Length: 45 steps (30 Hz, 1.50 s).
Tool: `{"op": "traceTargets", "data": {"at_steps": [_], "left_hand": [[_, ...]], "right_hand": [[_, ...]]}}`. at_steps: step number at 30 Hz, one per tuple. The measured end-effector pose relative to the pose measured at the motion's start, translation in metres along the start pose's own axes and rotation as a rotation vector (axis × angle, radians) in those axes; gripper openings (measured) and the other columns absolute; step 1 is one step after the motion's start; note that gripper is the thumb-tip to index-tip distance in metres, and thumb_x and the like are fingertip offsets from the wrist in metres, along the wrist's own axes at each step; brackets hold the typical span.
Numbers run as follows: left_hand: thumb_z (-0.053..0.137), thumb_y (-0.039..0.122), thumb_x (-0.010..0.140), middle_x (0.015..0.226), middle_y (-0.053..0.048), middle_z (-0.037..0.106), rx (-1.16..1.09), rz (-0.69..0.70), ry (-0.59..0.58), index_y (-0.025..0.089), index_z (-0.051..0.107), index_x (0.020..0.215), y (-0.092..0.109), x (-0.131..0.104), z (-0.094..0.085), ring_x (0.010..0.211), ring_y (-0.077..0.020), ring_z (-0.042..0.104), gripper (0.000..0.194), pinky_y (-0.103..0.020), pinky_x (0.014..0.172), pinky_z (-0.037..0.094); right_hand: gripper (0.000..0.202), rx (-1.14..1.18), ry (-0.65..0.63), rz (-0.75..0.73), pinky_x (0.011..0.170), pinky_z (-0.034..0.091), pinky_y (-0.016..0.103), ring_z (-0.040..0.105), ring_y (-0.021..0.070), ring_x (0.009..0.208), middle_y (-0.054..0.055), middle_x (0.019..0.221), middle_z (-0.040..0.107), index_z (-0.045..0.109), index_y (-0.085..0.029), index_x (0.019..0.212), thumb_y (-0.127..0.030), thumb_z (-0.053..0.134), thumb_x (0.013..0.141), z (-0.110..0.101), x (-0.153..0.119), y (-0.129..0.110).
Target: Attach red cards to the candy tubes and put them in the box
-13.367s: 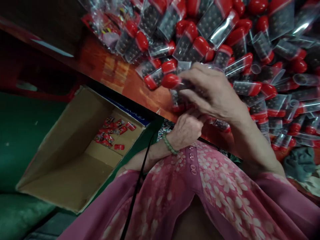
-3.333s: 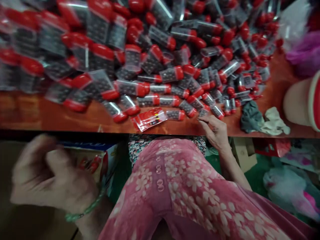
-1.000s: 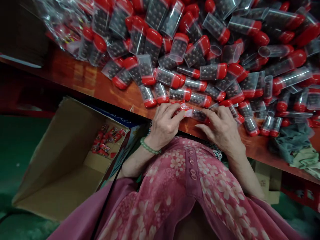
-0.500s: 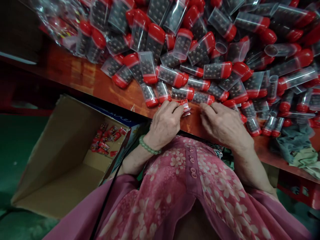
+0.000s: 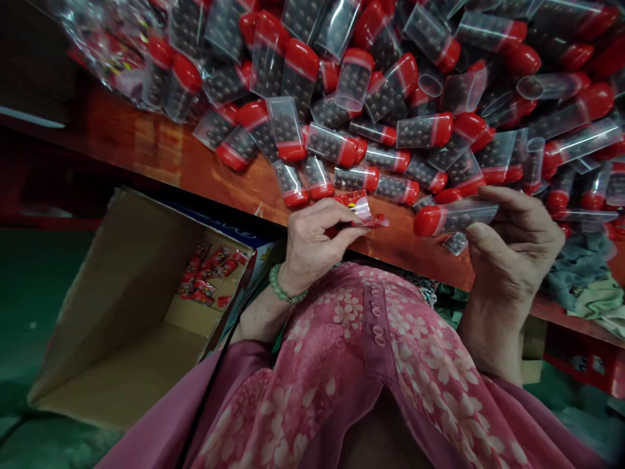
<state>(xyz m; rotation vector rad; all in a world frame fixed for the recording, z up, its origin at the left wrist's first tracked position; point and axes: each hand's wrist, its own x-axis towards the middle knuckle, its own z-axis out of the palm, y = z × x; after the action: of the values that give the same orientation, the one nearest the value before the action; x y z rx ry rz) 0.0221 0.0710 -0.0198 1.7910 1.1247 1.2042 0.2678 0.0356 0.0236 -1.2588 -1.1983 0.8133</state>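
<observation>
My left hand (image 5: 319, 241) is closed at the table's front edge, pinching a small red printed plastic bag (image 5: 359, 205) between thumb and fingers. The bag's near part sticks out past the fingertips. To the right, my right hand (image 5: 517, 251) grips a clear tube with a red cap (image 5: 452, 218) by its clear end. Dark little balls show inside it, and its cap points left toward the bag. Just beneath the held tube lies another small clear tube (image 5: 456, 243) on the table. Part of the bag is hidden behind my left fingers.
A large pile of red-capped tubes of dark balls (image 5: 351, 140) covers the wooden table (image 5: 141, 153). A clear plastic bag (image 5: 114, 55) lies at the upper left. Below the edge stands an open cardboard box (image 5: 122, 280) with red packets (image 5: 205, 273). Cloths (image 5: 586, 280) lie at the right.
My right hand has moved right and lifted a red-capped tube from the near edge of the pile. The red bag in my left hand now shows more, its near end turned right.
</observation>
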Motion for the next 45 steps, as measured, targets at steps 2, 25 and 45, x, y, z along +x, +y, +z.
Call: {"op": "traceTargets", "data": {"at_steps": [2,25,45], "left_hand": [[0.086,0.026,0.082,0.078,0.000,0.078,0.002,0.011,-0.005,0.017,0.077,0.082,0.000,-0.001,0.000,0.071,-0.0112,0.072,0.013,-0.023,0.067,0.058],[0.080,0.026,0.089,0.080,-0.002,0.076,-0.005,-0.051,-0.307,0.015,0.074,0.083,0.007,-0.015,-0.003,0.071,-0.0117,0.068,0.013,-0.023,0.068,0.051],[0.078,0.038,0.091,0.088,-0.006,0.080,-0.110,-0.020,-0.419,0.016,0.079,0.095,0.006,-0.003,-0.014,0.078,-0.0151,0.074,0.023,-0.025,0.074,0.057]], "right_hand": [[0.039,0.033,-0.007,-0.036,0.071,0.063,0.025,0.078,0.0168,0.085,0.002,0.100,0.083,0.082,-0.027,0.113,-0.012,0.086,0.078,0.006,-0.001,-0.003],[0.030,-0.425,-0.681,-0.072,0.082,0.061,0.028,0.078,0.0169,0.091,0.003,0.104,0.083,0.079,-0.027,0.120,-0.019,0.079,0.091,-0.013,0.020,-0.030],[0.024,-0.364,-0.625,0.027,0.072,0.060,0.031,0.075,0.0169,0.075,-0.003,0.093,0.082,0.082,-0.036,0.113,-0.030,0.081,0.090,0.001,0.031,-0.022]]}}
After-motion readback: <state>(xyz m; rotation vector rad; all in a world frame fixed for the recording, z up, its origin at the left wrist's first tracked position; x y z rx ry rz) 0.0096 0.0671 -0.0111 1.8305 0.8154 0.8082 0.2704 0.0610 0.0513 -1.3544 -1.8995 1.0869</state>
